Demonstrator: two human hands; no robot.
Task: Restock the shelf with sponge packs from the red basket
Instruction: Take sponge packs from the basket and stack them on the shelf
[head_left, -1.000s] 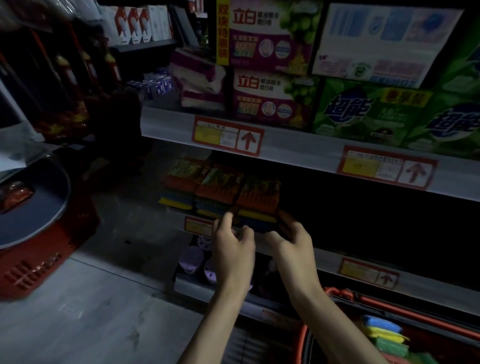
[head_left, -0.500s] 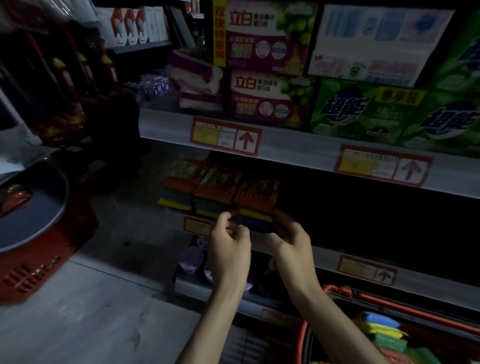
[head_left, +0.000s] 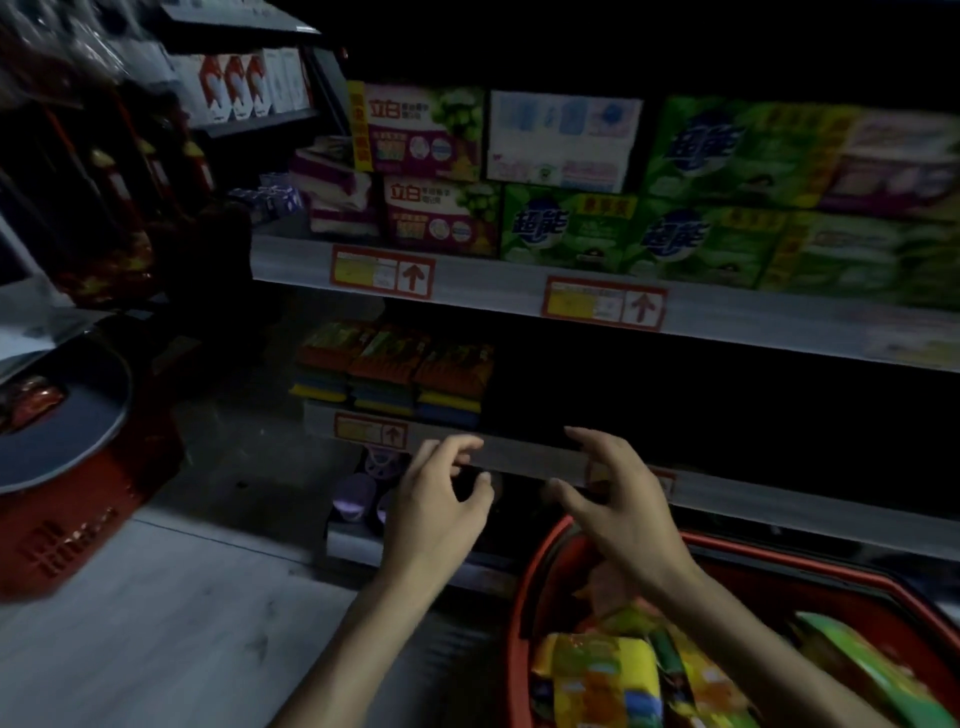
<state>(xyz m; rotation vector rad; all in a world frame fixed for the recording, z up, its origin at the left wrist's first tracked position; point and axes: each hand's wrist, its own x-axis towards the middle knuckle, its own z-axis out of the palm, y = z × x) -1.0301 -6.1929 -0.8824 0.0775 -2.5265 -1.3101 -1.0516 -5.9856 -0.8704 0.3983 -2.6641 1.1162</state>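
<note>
1. The left hand (head_left: 436, 499) hangs in front of the shelf (head_left: 519, 460) edge with its fingers spread and loosely bent. It holds nothing.
2. The right hand (head_left: 618, 499) is just beside it, level with it. Its fingers are also spread and slightly curved, and it is empty. The two hands do not touch.
3. The stacked sponge packs (head_left: 395, 374) stand at the left end of the middle shelf in three piles side by side, with orange wrappers on top and yellow and blue layers below. They sit above and behind the left hand, apart from both hands.
4. To the right of these piles the same shelf is too dark to make out.
5. The red basket (head_left: 524, 597) stands at the lower right, below the right forearm. The loose sponge packs (head_left: 602, 675) lie in it, in yellow, orange and green wrappers.
6. A price tag (head_left: 370, 431) with an arrow is fixed to the shelf edge under the piles.
7. The shelf above carries green boxes (head_left: 566, 228) and purple-and-white boxes (head_left: 441, 218).
8. A second red crate (head_left: 78, 514) sits on the floor (head_left: 182, 623) at far left, with a dark round pan (head_left: 57, 415) on top.
</note>
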